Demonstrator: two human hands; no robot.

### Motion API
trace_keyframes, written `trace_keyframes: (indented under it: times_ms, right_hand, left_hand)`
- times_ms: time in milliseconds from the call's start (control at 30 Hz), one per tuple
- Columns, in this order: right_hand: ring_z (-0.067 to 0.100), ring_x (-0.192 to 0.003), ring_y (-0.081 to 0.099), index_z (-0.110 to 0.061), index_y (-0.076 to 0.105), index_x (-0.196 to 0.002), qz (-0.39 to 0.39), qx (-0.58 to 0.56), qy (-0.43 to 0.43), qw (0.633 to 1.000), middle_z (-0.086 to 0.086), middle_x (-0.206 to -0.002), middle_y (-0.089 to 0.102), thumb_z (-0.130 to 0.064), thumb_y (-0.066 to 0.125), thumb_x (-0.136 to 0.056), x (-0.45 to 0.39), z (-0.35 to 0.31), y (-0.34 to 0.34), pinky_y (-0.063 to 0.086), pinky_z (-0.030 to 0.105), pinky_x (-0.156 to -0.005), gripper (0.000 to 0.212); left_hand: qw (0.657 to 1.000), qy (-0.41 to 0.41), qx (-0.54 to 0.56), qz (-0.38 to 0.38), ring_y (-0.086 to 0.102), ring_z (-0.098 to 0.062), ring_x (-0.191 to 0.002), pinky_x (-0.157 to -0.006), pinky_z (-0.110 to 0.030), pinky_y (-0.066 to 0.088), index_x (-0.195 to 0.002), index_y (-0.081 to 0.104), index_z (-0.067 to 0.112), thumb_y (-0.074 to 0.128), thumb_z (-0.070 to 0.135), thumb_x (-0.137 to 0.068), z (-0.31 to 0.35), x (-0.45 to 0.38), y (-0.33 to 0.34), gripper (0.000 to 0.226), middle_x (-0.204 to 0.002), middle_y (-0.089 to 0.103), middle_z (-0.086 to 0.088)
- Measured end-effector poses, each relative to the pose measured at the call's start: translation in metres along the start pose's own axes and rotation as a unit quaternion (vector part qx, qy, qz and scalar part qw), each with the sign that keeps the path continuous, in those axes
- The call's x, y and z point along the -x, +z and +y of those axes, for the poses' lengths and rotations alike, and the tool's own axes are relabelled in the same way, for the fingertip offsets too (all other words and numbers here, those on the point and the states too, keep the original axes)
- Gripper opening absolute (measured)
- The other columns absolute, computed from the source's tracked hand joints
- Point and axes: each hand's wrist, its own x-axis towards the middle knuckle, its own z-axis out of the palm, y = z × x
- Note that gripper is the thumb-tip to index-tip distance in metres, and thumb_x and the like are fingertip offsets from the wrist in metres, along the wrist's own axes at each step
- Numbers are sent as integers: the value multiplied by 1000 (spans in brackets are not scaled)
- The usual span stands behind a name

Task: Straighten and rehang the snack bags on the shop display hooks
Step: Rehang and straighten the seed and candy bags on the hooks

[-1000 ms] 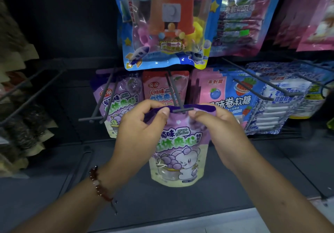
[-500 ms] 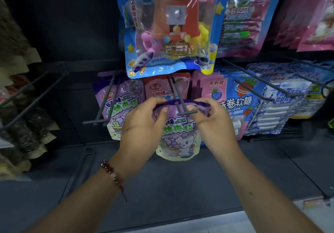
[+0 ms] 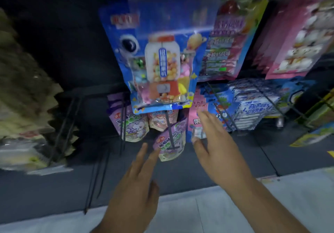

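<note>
1 purple foil snack pouch with a cartoon grape figure (image 3: 170,140) hangs on the dark metal display hook (image 3: 169,129), near that hook's front end, tilted with its lower edge swung toward the left. Neither hand holds it. Step judged: this pouch is threaded onto the hook and let go, yet it does not hang square, so the straightening is not finished.

Next move, as a judgement: the pouch wants squaring to face front and sliding toward the back panel, to sit against the peach-coloured pouch (image 3: 160,119) behind it on what looks like the same hook. A light touch at its lower corners should do; a hard push could set it swinging or slip it off the hook's tip.

Left hand (image 3: 133,184): fingers straight and spread wide, holding nothing, fingertips (image 3: 144,147) just beside the pouch's lower left corner; whether they touch it cannot be told through the blur.

Right hand (image 3: 215,142): fingers extended and loosely spread, holding nothing, just right of the pouch, in front of the pink and blue fruit-candy bags (image 3: 198,122).

Surroundings: 1 further purple grape pouch (image 3: 130,122) on the neighbouring hook to the left; 1 large blue gumball-machine toy bag (image 3: 162,64) hanging above; white and blue wrapped packs (image 3: 253,106) toward the display's right edge.
</note>
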Motion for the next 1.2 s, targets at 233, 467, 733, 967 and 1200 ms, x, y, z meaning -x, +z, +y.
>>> trace_keyframes:
  times_ms: [233, 467, 733, 967, 1200]
  right_hand:
    - [24, -151, 4, -20, 9, -156, -7, 80, -10, 997, 5, -164, 4, -32, 54, -95, -34, -62, -83, 17, 43, -121, 77]
    - [23, -151, 5, -18, 1, -156, 1, 62, 15, 998, 4, -164, 0, -32, 56, -94, -59, -95, -128, 18, 41, -121, 84]
    - [23, -151, 7, -16, 2, -156, -19, 87, 7, 996, 6, -164, 1, -11, 57, -86, -92, -111, -157, 21, 42, -119, 89]
    - [22, -151, -5, -17, -3, -156, -29, 112, 5, 993, 5, -164, -6, -10, 54, -89, -97, -114, -151, 7, 39, -123, 88]
    - [25, -151, -3, -13, -8, -154, 2, 149, 61, 987, 6, -163, -7, -31, 62, -91, -43, -116, -141, -1, 30, -118, 96]
  left_hand:
    - [976, 20, -169, 134, 41, -45, -132, -100, -50, 44, -149, 38, 18, 54, 35, -82, 53, -53, -128, 71, -158, 25, -21]
    - [976, -4, -174, 132, 17, -36, -147, -109, -52, 35, -154, 25, 26, 64, 32, -88, 68, -81, -181, 78, -164, 2, -14]
    - [983, 11, -132, 123, 14, -36, -149, -115, -49, 27, -156, 22, 22, 69, 24, -86, 80, -103, -206, 84, -164, 5, -13]
    - [982, 17, -152, 113, 6, -36, -150, -115, -51, 27, -157, 6, 25, 65, 29, -89, 71, -106, -208, 90, -165, -2, -12]
    - [980, 11, -172, 95, 29, -45, -141, -107, -55, 38, -155, 23, 19, 63, 33, -82, 54, -50, -197, 85, -160, 18, -23]
